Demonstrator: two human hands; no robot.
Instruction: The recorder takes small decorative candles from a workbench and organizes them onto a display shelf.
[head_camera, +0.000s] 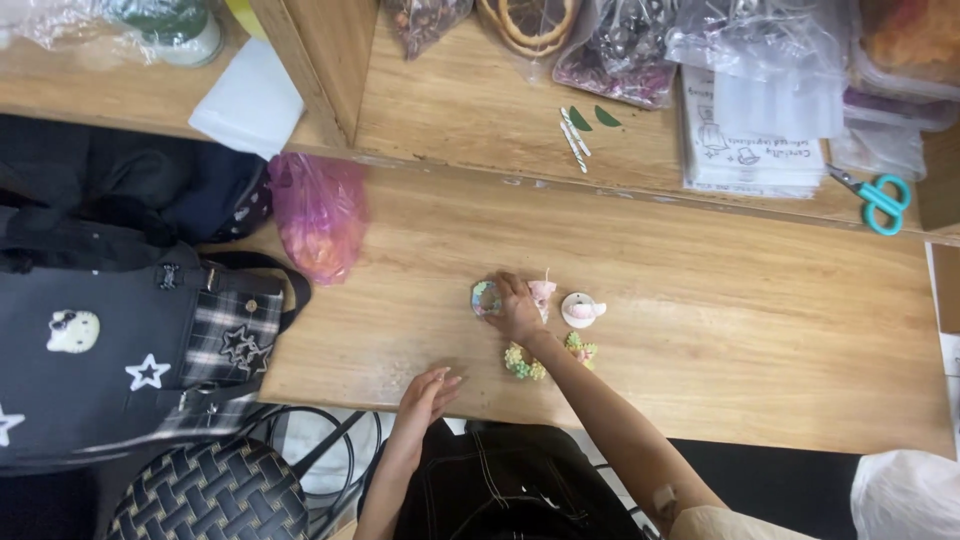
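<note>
On the wooden table (700, 330), the right hand (517, 310) reached forward, its fingers curled onto a small round pastel ornament (484, 297) lying just left of the fingertips. The left hand (424, 395) rested open and empty at the table's near edge.

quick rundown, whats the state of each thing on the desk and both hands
right hand: fingers on the small round pastel piece
left hand: flat on the desk edge, holding nothing
white round piece: lying apart, untouched
two yellow-green flower pieces: lying by the right wrist
scissors: closed, flat on the shelf
pink plastic bag: crumpled, lying on the desk
dark bag: resting at the desk's left end
</note>
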